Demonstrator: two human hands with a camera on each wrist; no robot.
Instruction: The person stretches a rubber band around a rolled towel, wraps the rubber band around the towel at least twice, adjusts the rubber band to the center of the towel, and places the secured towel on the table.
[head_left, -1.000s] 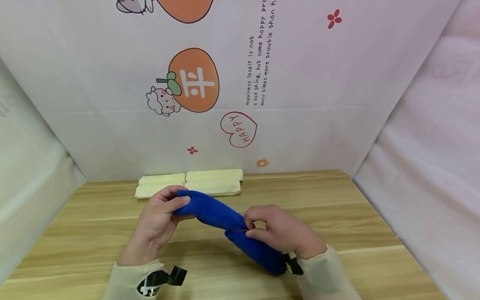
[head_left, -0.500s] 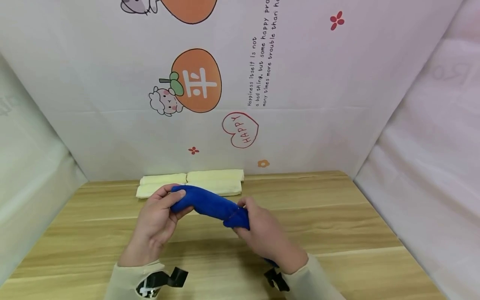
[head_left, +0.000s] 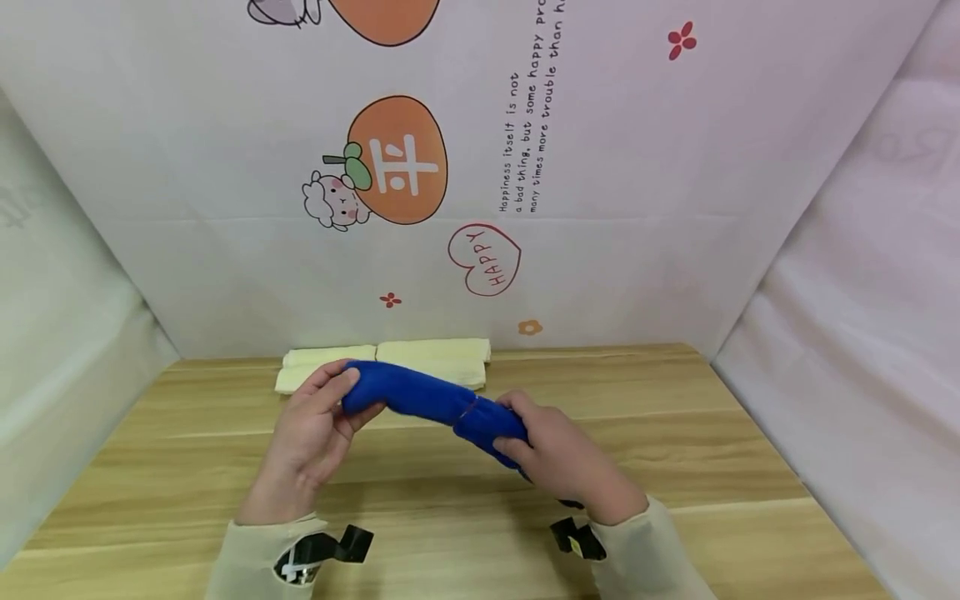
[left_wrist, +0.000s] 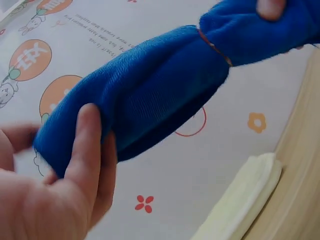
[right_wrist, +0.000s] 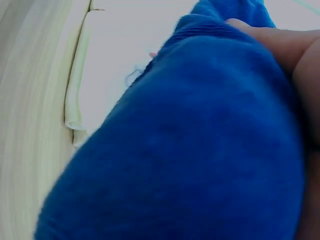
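Observation:
A rolled blue towel (head_left: 420, 394) is held above the table between both hands, slanting down to the right. Around its middle runs a thin reddish band (left_wrist: 215, 47), which cinches the cloth. My left hand (head_left: 311, 425) grips the upper left end, thumb on the near side and fingers behind. Just right of the band, my right hand (head_left: 558, 446) holds the other half with its thumb across the front. In the right wrist view the towel's loose end (right_wrist: 190, 150) fills most of the picture and hides part of that hand.
Pale yellow rolled towels (head_left: 435, 372), tied at their middles, lie side by side at the back of the wooden table (head_left: 420, 533). A printed white cloth (head_left: 600, 250) rises behind the table, with white curtains at both sides.
My right hand has gone from pinching the band to gripping the towel beside it. The towel has risen slightly and straightened, with the band now lying flat around it.

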